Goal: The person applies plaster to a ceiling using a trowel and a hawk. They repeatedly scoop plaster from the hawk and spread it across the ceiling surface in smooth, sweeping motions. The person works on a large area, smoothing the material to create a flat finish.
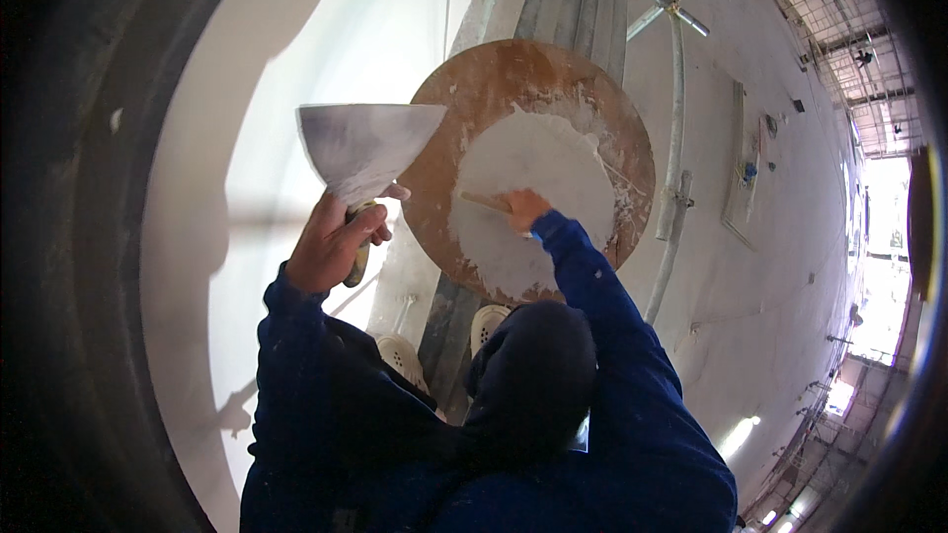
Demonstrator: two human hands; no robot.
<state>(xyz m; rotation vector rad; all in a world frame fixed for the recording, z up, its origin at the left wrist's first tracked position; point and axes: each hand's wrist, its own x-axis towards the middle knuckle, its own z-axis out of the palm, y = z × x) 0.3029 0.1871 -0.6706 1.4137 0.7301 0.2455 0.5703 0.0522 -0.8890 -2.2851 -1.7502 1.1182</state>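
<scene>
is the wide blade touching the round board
Apart. The head view shows a strip of pale wall between the wide blade's right corner and the round board's rim.

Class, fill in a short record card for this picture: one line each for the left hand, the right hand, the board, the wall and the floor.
Left hand: left hand grips a wide putty knife, blade up, smeared white.
Right hand: right hand holds a wooden handle against the round board.
Board: brown, round, with white plaster heaped on it.
Wall: smooth white wall on the left.
Floor: dusty floor with metal pipes.
</scene>
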